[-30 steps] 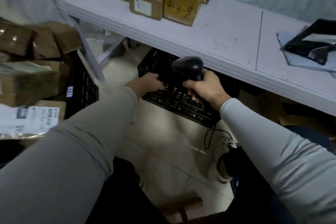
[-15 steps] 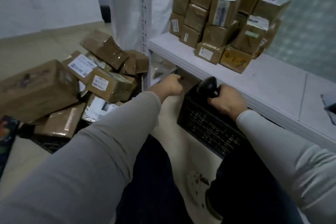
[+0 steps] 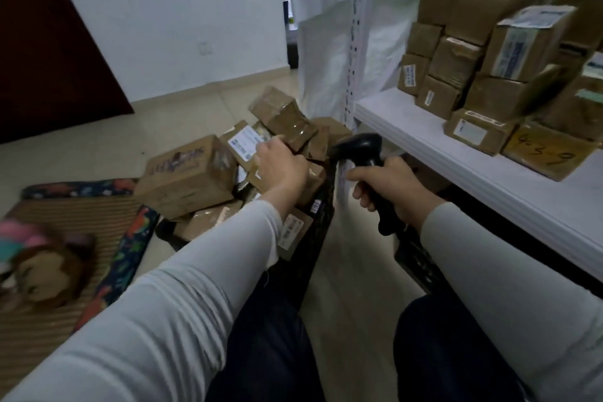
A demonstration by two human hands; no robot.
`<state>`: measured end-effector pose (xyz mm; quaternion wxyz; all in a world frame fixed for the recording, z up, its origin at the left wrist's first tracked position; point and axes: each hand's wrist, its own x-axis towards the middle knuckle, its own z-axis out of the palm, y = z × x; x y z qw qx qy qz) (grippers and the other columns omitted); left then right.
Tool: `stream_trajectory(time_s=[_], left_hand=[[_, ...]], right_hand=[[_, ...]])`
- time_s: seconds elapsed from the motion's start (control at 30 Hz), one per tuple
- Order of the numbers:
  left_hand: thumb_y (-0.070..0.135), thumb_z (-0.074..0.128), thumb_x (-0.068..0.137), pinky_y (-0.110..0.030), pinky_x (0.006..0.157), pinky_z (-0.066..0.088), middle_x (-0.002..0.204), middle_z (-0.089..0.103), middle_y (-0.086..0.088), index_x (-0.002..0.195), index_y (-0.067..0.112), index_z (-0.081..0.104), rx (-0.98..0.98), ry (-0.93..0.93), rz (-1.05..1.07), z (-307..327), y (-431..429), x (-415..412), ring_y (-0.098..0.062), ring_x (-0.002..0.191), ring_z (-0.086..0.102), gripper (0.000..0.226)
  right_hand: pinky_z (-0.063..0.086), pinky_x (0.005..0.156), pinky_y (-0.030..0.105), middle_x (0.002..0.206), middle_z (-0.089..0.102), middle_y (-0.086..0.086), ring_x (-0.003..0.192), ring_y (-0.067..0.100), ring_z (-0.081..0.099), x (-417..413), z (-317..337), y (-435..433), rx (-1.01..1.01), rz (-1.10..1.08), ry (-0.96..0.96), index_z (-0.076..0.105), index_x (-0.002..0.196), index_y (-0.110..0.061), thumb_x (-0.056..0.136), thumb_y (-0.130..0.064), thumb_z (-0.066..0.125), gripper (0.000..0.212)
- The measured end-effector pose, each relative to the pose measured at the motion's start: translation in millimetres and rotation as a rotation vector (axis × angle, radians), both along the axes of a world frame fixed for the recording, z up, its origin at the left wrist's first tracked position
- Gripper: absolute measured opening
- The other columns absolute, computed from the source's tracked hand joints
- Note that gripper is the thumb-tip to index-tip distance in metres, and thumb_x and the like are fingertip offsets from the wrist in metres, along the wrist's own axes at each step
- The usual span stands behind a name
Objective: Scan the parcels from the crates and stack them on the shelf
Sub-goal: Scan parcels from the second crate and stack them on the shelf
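Head view: a second ago both your hands were low at the black crate under the shelf (image 3: pixel 414 258), the left one on its rim. Now your gaze has swung left, and your left hand (image 3: pixel 282 166) has crossed to the heaped crate (image 3: pixel 321 206) on the floor. There it lies on the pile, against a parcel with a white label (image 3: pixel 244 140). Its fingers reach over the far side, so you cannot tell whether the grip has clamped yet.

Your right hand (image 3: pixel 388 188) has kept the barcode scanner (image 3: pixel 362 148), with its grip wrapped tight round the handle and the head pointing toward the pile. It looks as if you are picking the next parcel. Nothing is lifted yet, so it has still to be scanned and stacked.

Counted:
- **Scanner:** one.
- **Crates:** two, one heaped and one under the shelf.
- **Parcels in and over the heaped crate:** at least seven brown ones show, and more are buried.
- **Parcels stacked on the white shelf (image 3: pixel 456 170):** about a dozen, the far ones cut off by the frame. One of them is hand-marked 4-3-9 (image 3: pixel 551 153).
- **Beside the heaped crate:** one striped mat (image 3: pixel 65 222) with one blurred soft toy (image 3: pixel 42 268) on it.
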<state>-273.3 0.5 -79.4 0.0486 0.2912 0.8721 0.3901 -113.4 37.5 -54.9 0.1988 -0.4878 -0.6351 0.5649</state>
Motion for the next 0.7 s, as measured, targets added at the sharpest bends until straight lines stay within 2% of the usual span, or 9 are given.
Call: stream_trajectory(time_s=[0.07,0.13,0.2,0.27,0.33,0.43,0.57,0.7], left_hand=[[0.019,0.065,0.083,-0.039,0.111,0.024,0.144,0.030,-0.013,0.138,0.014,0.039,-0.003,0.064,0.103,9,-5,-24,-0.032,0.134,0.027,0.060],[0.025,0.071,0.079,-0.044,0.117,0.011,0.153,0.015,-0.014,0.147,0.015,0.023,-0.118,0.157,0.034,15,-11,-51,-0.034,0.142,0.012,0.084],[0.038,0.069,0.081,-0.050,0.115,-0.008,0.158,-0.008,-0.017,0.152,0.016,0.000,-0.412,0.259,-0.126,19,-18,-81,-0.036,0.145,-0.011,0.101],[0.048,0.062,0.082,-0.055,0.114,-0.012,0.156,-0.020,-0.019,0.151,0.015,-0.013,-0.731,0.336,-0.246,26,-28,-109,-0.037,0.143,-0.021,0.107],[0.050,0.056,0.085,-0.057,0.116,-0.005,0.157,-0.017,-0.020,0.151,0.012,-0.012,-0.902,0.391,-0.308,28,-37,-131,-0.038,0.144,-0.016,0.102],[0.057,0.043,0.086,-0.053,0.118,0.003,0.159,-0.006,-0.016,0.152,0.011,-0.006,-0.969,0.422,-0.372,21,-38,-156,-0.035,0.147,-0.006,0.094],[0.052,0.056,0.082,-0.052,0.118,0.005,0.160,0.001,-0.010,0.151,0.009,-0.008,-0.970,0.473,-0.439,5,-25,-175,-0.030,0.147,-0.001,0.103],[0.051,0.064,0.078,-0.054,0.116,0.003,0.160,0.000,-0.008,0.150,0.013,-0.011,-0.943,0.471,-0.466,0,-21,-196,-0.029,0.148,-0.003,0.111]], right_hand=[[0.042,0.046,0.029,0.057,0.059,0.010,0.046,0.021,0.052,-11,3,1,0.014,0.053,0.020,0.062,0.082,0.003,0.086,-0.011,0.068,0.015],[0.042,0.043,0.028,0.055,0.059,0.009,0.045,0.020,0.051,-23,7,4,0.030,0.088,0.041,0.062,0.077,0.001,0.085,-0.008,0.067,0.014],[0.040,0.041,0.026,0.054,0.057,0.010,0.041,0.019,0.049,-36,10,6,0.017,0.101,0.078,0.061,0.075,0.001,0.086,-0.007,0.066,0.014],[0.038,0.039,0.025,0.056,0.057,0.012,0.039,0.017,0.047,-49,12,5,-0.003,0.123,0.104,0.060,0.077,0.001,0.086,-0.007,0.066,0.013],[0.038,0.040,0.025,0.058,0.057,0.012,0.041,0.017,0.048,-59,12,4,-0.012,0.156,0.112,0.060,0.080,0.000,0.086,-0.007,0.066,0.012],[0.040,0.039,0.023,0.056,0.058,0.009,0.040,0.016,0.049,-72,10,5,-0.022,0.188,0.114,0.060,0.082,-0.001,0.086,-0.008,0.067,0.010],[0.042,0.041,0.024,0.058,0.060,0.007,0.041,0.013,0.052,-79,4,10,-0.035,0.201,0.089,0.061,0.089,-0.006,0.087,-0.009,0.066,0.007],[0.042,0.040,0.023,0.059,0.059,0.008,0.043,0.016,0.052,-80,2,12,-0.044,0.174,0.071,0.061,0.088,-0.002,0.086,-0.009,0.067,0.009]])
